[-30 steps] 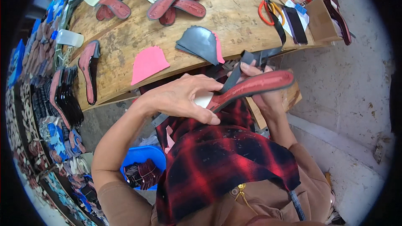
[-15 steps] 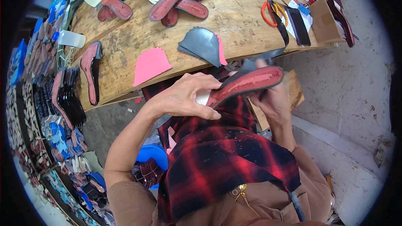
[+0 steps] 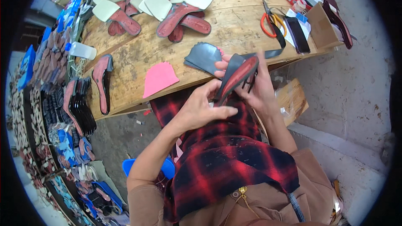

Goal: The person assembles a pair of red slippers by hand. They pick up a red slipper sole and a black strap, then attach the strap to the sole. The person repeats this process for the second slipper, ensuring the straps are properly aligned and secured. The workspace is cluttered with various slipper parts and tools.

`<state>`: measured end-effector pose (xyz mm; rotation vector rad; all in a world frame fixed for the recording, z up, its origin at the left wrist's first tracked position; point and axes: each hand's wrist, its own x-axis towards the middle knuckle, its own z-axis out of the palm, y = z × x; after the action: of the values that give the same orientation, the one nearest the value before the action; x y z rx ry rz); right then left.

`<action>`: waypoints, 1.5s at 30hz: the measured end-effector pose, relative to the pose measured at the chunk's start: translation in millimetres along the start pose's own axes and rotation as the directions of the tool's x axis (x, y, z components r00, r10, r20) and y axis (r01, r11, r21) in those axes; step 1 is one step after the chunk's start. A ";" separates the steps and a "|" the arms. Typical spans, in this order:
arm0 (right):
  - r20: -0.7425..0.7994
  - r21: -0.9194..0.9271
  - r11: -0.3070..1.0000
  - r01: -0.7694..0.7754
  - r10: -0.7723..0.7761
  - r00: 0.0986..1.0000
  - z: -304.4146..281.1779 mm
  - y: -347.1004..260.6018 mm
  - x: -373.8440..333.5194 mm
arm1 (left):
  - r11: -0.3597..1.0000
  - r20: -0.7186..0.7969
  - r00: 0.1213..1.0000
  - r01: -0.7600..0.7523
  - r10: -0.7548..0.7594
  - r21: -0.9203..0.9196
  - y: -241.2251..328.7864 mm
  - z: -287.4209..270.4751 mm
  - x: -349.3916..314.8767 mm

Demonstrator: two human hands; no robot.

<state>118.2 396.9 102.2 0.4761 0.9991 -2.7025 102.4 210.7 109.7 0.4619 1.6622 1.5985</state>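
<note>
Above my lap, a shoe sole (image 3: 242, 75) with a red, glue-smeared face and dark edge stands tilted, its rounded end up. My left hand (image 3: 193, 111) pinches around its lower end with thumb and fingers. My right hand (image 3: 264, 88) supports it from behind on the right, some fingers showing past the far side. Dark strap pieces hang at the sole's side, partly hidden by my right hand. Just beyond, on the table edge, lie stacked grey scalloped pieces (image 3: 204, 57) and a pink scalloped piece (image 3: 161, 78). A black strip (image 3: 275, 53) runs along the table edge by my right fingers.
The wooden table (image 3: 138, 54) bears red soles with pale heel flaps (image 3: 154, 5), orange-handled scissors (image 3: 268, 23), a phone (image 3: 297, 35), a cardboard box (image 3: 325, 27) and a bottle (image 3: 83, 51). Stacked soles (image 3: 75, 109) stand at left. A wall (image 3: 347, 83) rises at right.
The sole has turned from lying nearly level to a steeper, more edge-on tilt, and its pale lower end is now hidden. My right hand has shifted behind it; the view has moved slightly.
</note>
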 end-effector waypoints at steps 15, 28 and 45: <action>-0.262 -0.221 0.970 0.101 -0.159 0.952 -17.6 -6.9 -26.3 | 0.951 -0.157 0.970 -0.134 0.183 0.279 -62.9 22.8 9.8; 0.155 0.237 0.971 0.045 -0.083 0.984 -42.0 4.9 6.6 | 0.923 0.263 0.960 -0.013 -0.096 0.384 -28.6 -6.4 14.9; 0.343 -0.041 0.981 0.189 -0.164 0.925 -11.4 -6.2 -10.1 | 0.911 0.104 0.912 0.405 -0.396 -0.083 -37.4 -41.6 -27.3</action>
<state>128.1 410.0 101.5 -0.1004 1.0782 -2.7570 98.7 157.3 78.0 0.1191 1.4869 1.3293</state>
